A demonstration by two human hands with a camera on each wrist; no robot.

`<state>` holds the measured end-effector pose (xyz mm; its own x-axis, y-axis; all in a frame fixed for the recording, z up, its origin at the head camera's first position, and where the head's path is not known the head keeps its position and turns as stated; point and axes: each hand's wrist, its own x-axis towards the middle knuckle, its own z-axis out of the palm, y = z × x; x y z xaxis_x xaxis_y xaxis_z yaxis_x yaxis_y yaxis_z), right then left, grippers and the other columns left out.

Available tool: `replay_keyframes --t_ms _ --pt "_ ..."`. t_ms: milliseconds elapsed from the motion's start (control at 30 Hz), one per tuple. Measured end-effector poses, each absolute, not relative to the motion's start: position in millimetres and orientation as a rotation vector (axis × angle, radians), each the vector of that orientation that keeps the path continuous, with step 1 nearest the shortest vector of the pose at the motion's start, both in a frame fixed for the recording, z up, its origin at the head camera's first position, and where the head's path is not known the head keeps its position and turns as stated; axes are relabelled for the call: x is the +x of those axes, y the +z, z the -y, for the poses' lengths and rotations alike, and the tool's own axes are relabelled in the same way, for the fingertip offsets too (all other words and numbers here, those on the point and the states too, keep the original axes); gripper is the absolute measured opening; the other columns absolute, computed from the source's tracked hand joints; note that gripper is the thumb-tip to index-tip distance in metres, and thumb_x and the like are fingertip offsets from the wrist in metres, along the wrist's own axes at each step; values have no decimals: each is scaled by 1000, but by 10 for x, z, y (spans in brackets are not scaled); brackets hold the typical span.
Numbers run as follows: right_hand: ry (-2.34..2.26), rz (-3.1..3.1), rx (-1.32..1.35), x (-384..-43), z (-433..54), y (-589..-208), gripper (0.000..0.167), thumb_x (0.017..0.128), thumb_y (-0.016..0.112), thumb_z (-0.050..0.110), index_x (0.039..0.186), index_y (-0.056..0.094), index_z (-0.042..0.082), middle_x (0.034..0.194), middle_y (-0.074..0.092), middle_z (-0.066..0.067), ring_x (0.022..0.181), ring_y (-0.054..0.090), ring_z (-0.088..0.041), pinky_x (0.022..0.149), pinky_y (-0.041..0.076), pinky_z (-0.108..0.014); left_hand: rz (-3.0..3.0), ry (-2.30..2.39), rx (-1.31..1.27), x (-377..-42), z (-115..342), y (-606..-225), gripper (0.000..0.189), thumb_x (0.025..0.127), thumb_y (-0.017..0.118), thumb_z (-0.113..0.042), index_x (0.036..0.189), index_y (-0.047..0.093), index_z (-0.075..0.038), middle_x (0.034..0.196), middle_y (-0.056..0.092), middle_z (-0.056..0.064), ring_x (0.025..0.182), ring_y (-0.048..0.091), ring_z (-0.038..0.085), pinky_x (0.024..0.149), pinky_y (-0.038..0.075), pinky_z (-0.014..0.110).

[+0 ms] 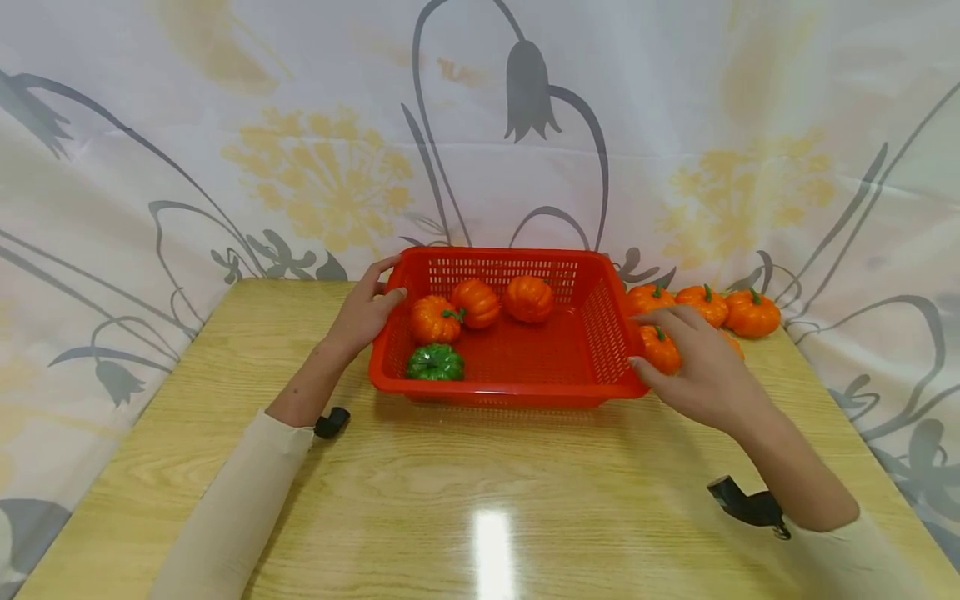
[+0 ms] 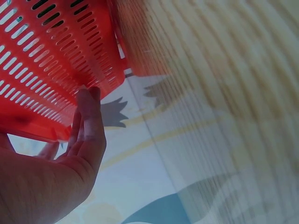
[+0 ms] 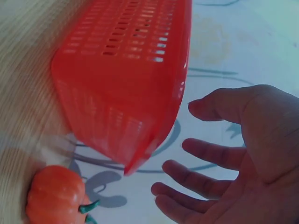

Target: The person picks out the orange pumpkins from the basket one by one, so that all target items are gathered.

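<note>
A red plastic basket (image 1: 517, 390) with slotted walls sits at the far middle of the wooden table. Inside, toward its left, are a green toy pumpkin (image 1: 435, 363) and three orange ones (image 1: 529, 298). My left hand (image 1: 363, 317) grips the basket's left rim, thumb over the top edge; the left wrist view shows its fingers (image 2: 91, 121) against the outer slotted wall. At the opposite end, my right hand (image 1: 701, 371) hovers beside the right rim with fingers spread. A gap shows between those fingers (image 3: 212, 156) and the rim in the right wrist view.
Several orange toy pumpkins (image 1: 752, 313) cluster on the table right of the basket, partly behind my right hand. A floral curtain (image 1: 480, 167) hangs close behind the table. Black wrist mounts (image 1: 746, 504) stick out by both sleeves.
</note>
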<state>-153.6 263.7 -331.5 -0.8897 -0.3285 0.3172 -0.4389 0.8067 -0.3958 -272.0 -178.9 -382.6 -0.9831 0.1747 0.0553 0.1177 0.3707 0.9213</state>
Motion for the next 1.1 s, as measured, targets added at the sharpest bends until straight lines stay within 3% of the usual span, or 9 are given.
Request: replay_keyframes --t_ms 600,1100 --pt "742 2785 671 -1790 -2172 -3293 46 96 75 19 138 61 5 136 59 -15 127 56 -38 106 50 -60 -2574 1695 265 -2736 1801 -3850 62 112 50 -27 169 28 -26 134 56 28 106 70 44 80 66 41" --pt "777 2859 645 -2119 -1928 -3310 53 98 74 23 144 58 3 143 55 -18 131 52 -36 113 46 -58 -2568 1706 267 -2731 1793 -3845 62 111 50 -26 169 28 -26 134 56 28 106 70 44 81 66 41"
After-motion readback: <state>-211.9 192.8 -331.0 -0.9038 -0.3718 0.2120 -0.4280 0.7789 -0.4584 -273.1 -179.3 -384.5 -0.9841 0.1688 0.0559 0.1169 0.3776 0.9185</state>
